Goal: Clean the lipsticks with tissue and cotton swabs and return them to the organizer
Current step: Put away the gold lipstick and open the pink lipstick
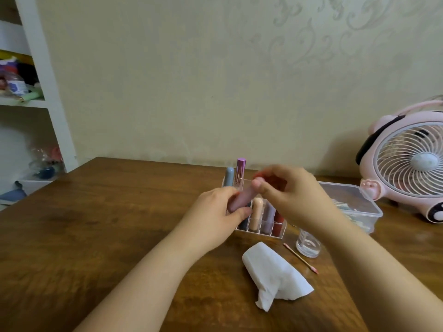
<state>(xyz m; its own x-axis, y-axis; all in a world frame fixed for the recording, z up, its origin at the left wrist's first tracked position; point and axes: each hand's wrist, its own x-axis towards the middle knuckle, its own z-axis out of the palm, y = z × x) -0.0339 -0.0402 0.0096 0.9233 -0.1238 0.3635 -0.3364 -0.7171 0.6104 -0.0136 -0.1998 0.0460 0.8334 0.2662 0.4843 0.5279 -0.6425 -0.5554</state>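
1. Above the clear organizer [260, 227], near the middle of the wooden table [119, 224], two bare hands meet around one lipstick.
2. The left hand [215, 216] wraps its fingers and thumb around the mauve lipstick tube [239, 200]. The tube sticks out of the top of the fist and leans up and to the right.
3. The right hand [292, 197] is just beside the top end of that tube. Its fingers are curled and its fingertips pinch a small red piece [268, 179]. This part is blurry, so I cannot tell what the red piece is.
4. The mauve tube is smooth, with a dusty pink-purple color. Its lower end is hidden in the left hand.
5. The organizer stands under and behind both hands. In its front row stand a peach lipstick [256, 212], a purple lipstick [269, 218] and a dark red lipstick [278, 222].
6. At the back left of the organizer stand a gray lipstick [229, 177] and a shiny pink lipstick [240, 171], both upright.
7. A crumpled white tissue [273, 271] lies on the table, near the person and in front of the organizer.
8. A cotton swab [300, 258] with pink tips lies just right of the tissue.
9. A small clear glass cup [308, 244] stands next to the swab.
10. A clear plastic box [354, 204] with a lid sits to the right, and a pink fan [407, 161] stands behind it.
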